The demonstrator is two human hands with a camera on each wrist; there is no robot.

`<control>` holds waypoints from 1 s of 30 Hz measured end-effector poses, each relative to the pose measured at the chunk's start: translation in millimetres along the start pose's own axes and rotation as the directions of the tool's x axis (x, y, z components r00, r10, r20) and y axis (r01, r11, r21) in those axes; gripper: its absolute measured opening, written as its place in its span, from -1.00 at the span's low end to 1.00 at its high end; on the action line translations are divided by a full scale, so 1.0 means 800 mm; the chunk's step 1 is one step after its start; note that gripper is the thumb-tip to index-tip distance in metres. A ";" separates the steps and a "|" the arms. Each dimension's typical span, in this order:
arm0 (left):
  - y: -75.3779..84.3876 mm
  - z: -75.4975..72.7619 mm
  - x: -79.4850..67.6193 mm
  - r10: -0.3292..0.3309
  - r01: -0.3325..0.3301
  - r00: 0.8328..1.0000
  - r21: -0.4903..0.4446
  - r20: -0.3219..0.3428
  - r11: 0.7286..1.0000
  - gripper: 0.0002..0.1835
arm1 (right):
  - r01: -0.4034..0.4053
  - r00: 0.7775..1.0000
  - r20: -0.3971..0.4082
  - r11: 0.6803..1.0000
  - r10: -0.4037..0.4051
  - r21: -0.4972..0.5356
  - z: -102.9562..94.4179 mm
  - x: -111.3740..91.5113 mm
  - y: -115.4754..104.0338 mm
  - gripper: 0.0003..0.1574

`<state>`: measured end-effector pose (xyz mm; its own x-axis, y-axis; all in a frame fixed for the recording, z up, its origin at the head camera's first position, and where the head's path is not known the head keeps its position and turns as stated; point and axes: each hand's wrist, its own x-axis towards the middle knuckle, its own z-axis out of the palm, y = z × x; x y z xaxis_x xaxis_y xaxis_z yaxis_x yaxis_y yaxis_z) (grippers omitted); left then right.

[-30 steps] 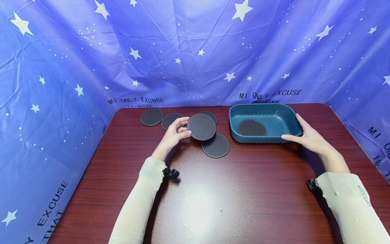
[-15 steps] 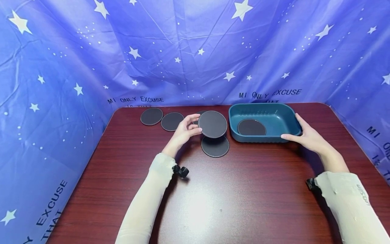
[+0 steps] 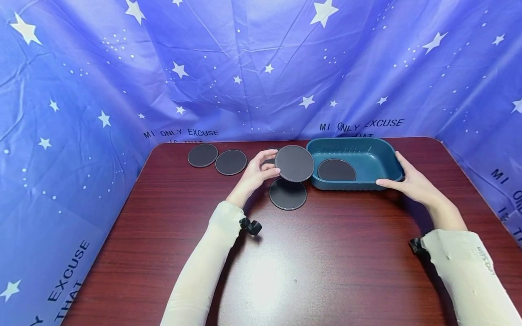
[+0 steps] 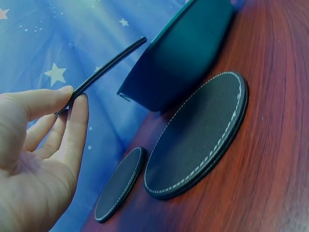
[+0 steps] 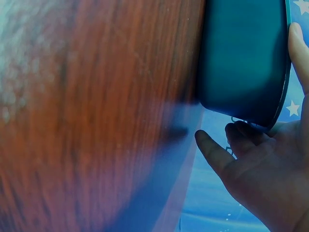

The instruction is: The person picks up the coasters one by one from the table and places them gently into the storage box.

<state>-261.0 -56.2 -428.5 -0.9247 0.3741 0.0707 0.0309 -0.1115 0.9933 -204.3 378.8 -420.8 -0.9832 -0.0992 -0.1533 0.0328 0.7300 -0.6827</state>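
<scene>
My left hand (image 3: 258, 171) pinches a round black coaster (image 3: 294, 163) by its left edge, thumb against fingers. In the left wrist view that coaster (image 4: 111, 65) appears edge-on and tilted, above the table. Its right edge overlaps the left end of a teal plastic basin (image 3: 377, 158) in the head view. Another coaster (image 3: 337, 170) lies inside the basin, at the left. My right hand (image 3: 413, 180) holds the basin's right end, thumb on the front rim and fingers along the end wall (image 5: 251, 63). Below the held coaster, one more coaster (image 3: 287, 194) lies flat.
Two coasters, one at the far left (image 3: 202, 155) and one beside it (image 3: 230, 162), lie on the dark red wooden table (image 3: 326, 253). Another coaster is mostly hidden behind my left hand. A blue star-patterned curtain (image 3: 244, 54) encloses the table's back and sides.
My left hand has carried the pinched coaster rightward, from above the loose coasters to the basin's left end. The right hand and the basin have stayed in place.
</scene>
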 end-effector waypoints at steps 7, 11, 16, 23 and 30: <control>0.000 0.010 0.008 0.003 -0.003 1.000 0.017 -0.002 1.000 -0.34 | -0.005 1.000 0.000 1.000 0.005 -0.006 0.000 0.000 -0.001 0.39; 0.002 0.018 0.013 0.000 0.000 1.000 0.015 -0.002 1.000 -0.34 | -0.010 1.000 0.008 1.000 0.010 -0.008 -0.001 0.000 -0.001 0.39; 0.003 0.028 0.020 -0.006 0.006 1.000 0.006 0.003 1.000 -0.33 | -0.010 1.000 0.009 1.000 0.010 -0.005 -0.001 0.000 0.000 0.39; 0.004 0.042 0.029 -0.005 0.005 1.000 0.023 0.003 1.000 -0.33 | -0.010 1.000 0.006 1.000 0.010 0.008 0.000 -0.001 -0.001 0.40; 0.004 0.058 0.037 -0.009 0.009 1.000 0.020 -0.007 1.000 -0.35 | -0.014 1.000 0.013 1.000 0.014 0.010 0.000 -0.002 0.000 0.39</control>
<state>-271.0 -2.7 -419.3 -0.9276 0.3686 0.0611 0.0301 -0.0892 0.9956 -203.1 378.7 -420.3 -0.9802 -0.0981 -0.1719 0.0481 0.7243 -0.6878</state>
